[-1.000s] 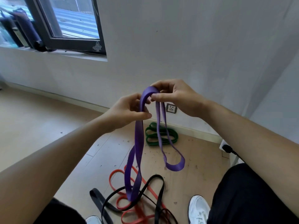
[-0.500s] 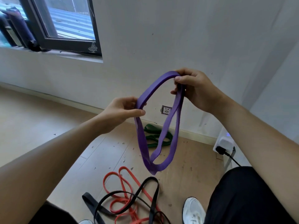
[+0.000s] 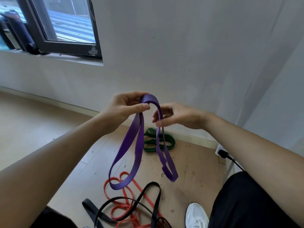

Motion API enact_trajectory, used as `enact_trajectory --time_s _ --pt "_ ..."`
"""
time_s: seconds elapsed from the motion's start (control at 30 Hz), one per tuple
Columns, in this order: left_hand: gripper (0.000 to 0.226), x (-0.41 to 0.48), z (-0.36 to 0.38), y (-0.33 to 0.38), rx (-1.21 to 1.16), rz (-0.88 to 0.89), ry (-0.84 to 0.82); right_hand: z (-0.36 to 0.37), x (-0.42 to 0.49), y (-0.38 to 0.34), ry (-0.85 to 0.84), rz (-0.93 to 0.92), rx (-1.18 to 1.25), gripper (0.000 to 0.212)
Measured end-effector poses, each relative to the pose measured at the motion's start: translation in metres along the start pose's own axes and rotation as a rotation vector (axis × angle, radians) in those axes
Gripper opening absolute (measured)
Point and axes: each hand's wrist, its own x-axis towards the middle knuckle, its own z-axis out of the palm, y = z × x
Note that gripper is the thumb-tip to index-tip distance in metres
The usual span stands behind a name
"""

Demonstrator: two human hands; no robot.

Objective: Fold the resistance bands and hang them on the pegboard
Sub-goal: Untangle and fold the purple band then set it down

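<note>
Above the floor (image 3: pixel 197 170), the left hand (image 3: pixel 125 107) pinches the purple band (image 3: pixel 139 145) at its folded top between thumb and fingers; the right hand (image 3: pixel 177 116) curls its fingers round the right strands. Two loops hang down.

The purple band (image 3: pixel 139 145) you hold looks like smooth, matt rubber, as do the green band (image 3: pixel 148 143), red band (image 3: pixel 139 189) and black band (image 3: pixel 89 207). Your floor (image 3: pixel 197 170) is scuffed pale wood; the wall (image 3: pixel 181 46) is matt paint.

The left hand (image 3: pixel 125 108) is pinching the purple band (image 3: pixel 139 142) at its top fold; the blurred right hand (image 3: pixel 179 116) is touching 1 strand.
</note>
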Motion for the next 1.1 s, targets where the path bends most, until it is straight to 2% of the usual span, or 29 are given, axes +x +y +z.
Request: enact_trajectory --time_s 0.13,0.33,0.5,0.63,0.8,0.9,1.0,1.1 --pt "0.048 -0.001 0.0 -0.001 0.066 0.01 -0.021 0.007 0.008 -0.016 0.199 -0.173 0.172 0.036" --pt "0.061 -0.006 -0.004 -0.005 0.151 -0.015 -0.009 0.01 0.009 -0.021 0.21 -0.184 -0.002 0.025" --pt "0.056 -0.015 -0.003 -0.016 0.202 -0.059 -0.037 0.01 0.004 -0.028 0.258 -0.263 -0.028 0.02" --pt "0.052 -0.024 -0.014 -0.046 0.267 -0.171 -0.069 0.001 -0.003 -0.028 0.299 -0.288 -0.017 0.021" --pt "0.041 -0.043 -0.015 -0.097 0.399 -0.373 -0.1 -0.004 -0.012 -0.027 0.247 -0.285 -0.073 0.017" --pt "0.048 -0.056 -0.011 -0.131 0.544 -0.504 -0.141 -0.008 -0.016 -0.024 0.234 -0.28 -0.085 0.021" --pt "0.056 -0.07 0.001 -0.165 0.452 -0.576 -0.035 -0.014 -0.017 -0.018 0.252 -0.277 -0.104 0.026" --pt "0.058 -0.086 0.03 -0.2 0.305 -0.626 0.033 -0.019 -0.016 -0.009 0.268 -0.26 -0.082 0.022"
